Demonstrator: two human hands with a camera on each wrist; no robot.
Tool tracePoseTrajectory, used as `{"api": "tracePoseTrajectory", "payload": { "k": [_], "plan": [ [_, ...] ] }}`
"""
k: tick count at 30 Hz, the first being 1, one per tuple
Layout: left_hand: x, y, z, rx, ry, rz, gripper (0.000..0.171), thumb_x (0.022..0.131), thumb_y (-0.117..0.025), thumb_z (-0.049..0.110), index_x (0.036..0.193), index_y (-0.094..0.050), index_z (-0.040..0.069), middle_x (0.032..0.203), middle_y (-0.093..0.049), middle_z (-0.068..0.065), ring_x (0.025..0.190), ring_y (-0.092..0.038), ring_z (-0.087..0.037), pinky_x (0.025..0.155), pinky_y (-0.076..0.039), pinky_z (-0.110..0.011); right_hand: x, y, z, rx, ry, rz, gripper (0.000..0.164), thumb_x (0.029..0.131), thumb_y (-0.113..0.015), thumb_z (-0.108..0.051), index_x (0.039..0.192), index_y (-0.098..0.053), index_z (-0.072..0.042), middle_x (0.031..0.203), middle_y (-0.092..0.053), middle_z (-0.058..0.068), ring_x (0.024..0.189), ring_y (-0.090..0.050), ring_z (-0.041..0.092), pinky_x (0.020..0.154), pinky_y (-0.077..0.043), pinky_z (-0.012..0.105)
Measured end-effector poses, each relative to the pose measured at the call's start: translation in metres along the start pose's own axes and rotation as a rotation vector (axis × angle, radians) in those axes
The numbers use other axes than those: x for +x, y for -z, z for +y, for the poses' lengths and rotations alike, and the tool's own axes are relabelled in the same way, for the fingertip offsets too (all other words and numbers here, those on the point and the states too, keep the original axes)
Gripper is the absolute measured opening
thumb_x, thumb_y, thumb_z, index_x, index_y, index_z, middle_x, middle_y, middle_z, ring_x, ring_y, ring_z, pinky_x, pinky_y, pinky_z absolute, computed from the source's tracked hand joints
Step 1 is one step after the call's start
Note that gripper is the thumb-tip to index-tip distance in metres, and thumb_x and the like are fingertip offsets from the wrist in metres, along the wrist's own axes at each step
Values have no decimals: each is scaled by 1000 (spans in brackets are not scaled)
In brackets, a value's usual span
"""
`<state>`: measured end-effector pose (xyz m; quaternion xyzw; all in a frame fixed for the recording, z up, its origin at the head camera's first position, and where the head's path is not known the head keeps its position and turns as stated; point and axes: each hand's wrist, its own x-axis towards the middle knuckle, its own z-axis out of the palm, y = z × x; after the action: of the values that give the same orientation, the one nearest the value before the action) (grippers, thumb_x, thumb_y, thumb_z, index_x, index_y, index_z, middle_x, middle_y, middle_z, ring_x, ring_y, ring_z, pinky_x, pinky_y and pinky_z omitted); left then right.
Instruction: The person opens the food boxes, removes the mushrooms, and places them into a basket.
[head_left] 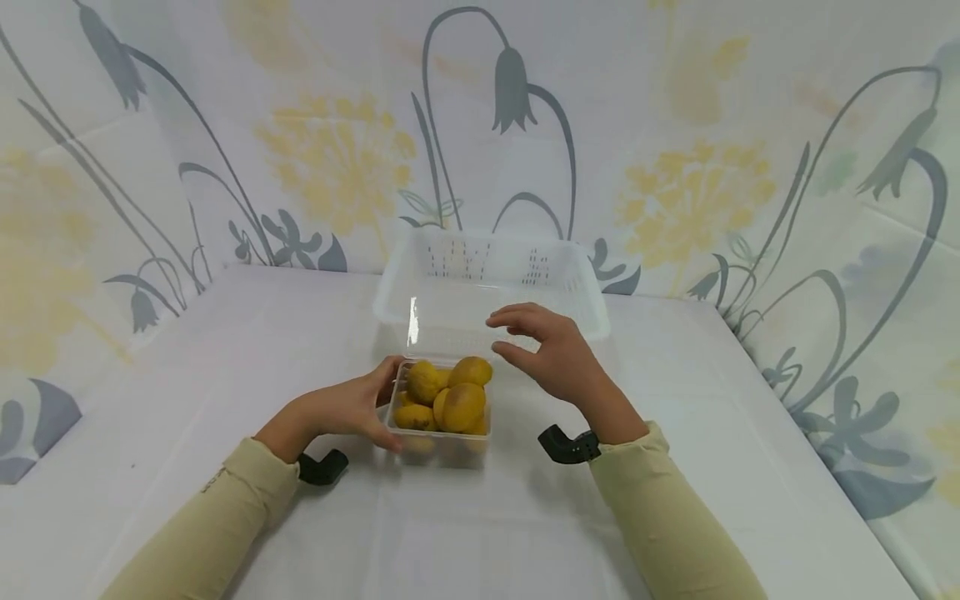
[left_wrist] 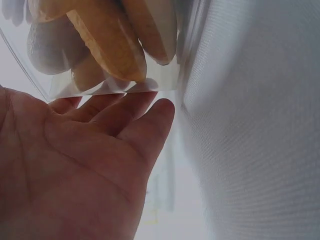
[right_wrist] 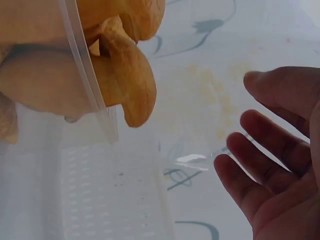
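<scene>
A clear plastic box (head_left: 442, 451) sits on the white-covered table, heaped with rounded yellow fruit (head_left: 463, 407) that rise above its rim. Its clear lid (head_left: 442, 337) stands raised at the back. My left hand (head_left: 352, 409) holds the left side of the box, thumb at the front corner and fingers toward the back corner. In the left wrist view its fingertips are partly hidden by the box (left_wrist: 165, 80). To the right of the fruit, my right hand (head_left: 551, 354) hovers with fingers and thumb apart and nothing between them; the right wrist view shows it clear of the fruit (right_wrist: 135, 85).
A white perforated plastic basket (head_left: 592, 300) stands directly behind the box, near the back of the table (head_left: 690, 450). A flower-printed cloth (head_left: 660, 108) hangs behind and at both sides. Dark curved devices (head_left: 567, 445) are worn on both wrists.
</scene>
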<state>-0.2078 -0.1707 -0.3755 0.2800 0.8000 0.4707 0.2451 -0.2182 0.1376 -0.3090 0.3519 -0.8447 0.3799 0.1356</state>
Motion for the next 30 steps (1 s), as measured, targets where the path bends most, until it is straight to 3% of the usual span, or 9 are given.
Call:
{"api": "tracePoseTrajectory", "payload": {
  "k": [6, 10, 16, 19, 23, 30],
  "plan": [
    [-1, 0, -1, -17, -26, -14, 106, 71, -86, 18, 148, -12, 14, 155, -23, -10, 147, -23, -32, 118, -20, -52, -4, -8, -15, -27, 68, -219, 33, 86, -74, -24, 117, -69, -17, 123, -64, -4, 104, -64, 15, 88, -53, 30],
    [0, 1, -4, -32, -51, -7, 103, 70, -86, 16, 145, -14, 14, 151, -28, -10, 144, -28, -29, 117, -24, -50, -3, -13, -24, -32, 104, -336, 35, 85, -75, -26, 118, -69, -16, 121, -64, -5, 104, -61, 12, 88, -52, 28],
    [4, -1, -9, -93, -77, -5, 102, 69, -86, 14, 144, -16, 17, 147, -34, -10, 137, -35, -25, 109, -35, -24, -1, -17, -33, -92, 118, -449, 34, 85, -74, -25, 117, -69, -15, 121, -64, -5, 104, -61, 8, 90, -51, 25],
    [5, -2, -10, -90, -81, 8, 103, 69, -87, 15, 144, -17, 20, 148, -34, -7, 138, -35, -23, 105, -34, -14, -1, -18, -36, -133, 93, -491, 35, 85, -74, -27, 118, -68, -16, 122, -63, -5, 106, -60, 10, 93, -50, 26],
    [5, -4, -11, -82, -79, 11, 103, 69, -86, 15, 146, -19, 23, 148, -35, -3, 138, -34, -20, 105, -32, -11, -3, -19, -39, -189, 78, -520, 37, 86, -73, -28, 120, -67, -17, 126, -61, -5, 113, -58, 12, 99, -48, 29],
    [3, -6, -12, -72, -71, -16, 102, 71, -84, 17, 148, -19, 25, 149, -34, -1, 138, -34, -21, 106, -32, -12, -9, -18, -44, -226, 163, -491, 35, 85, -74, -28, 118, -68, -15, 123, -62, -5, 112, -59, 13, 97, -49, 27]
  ]
}}
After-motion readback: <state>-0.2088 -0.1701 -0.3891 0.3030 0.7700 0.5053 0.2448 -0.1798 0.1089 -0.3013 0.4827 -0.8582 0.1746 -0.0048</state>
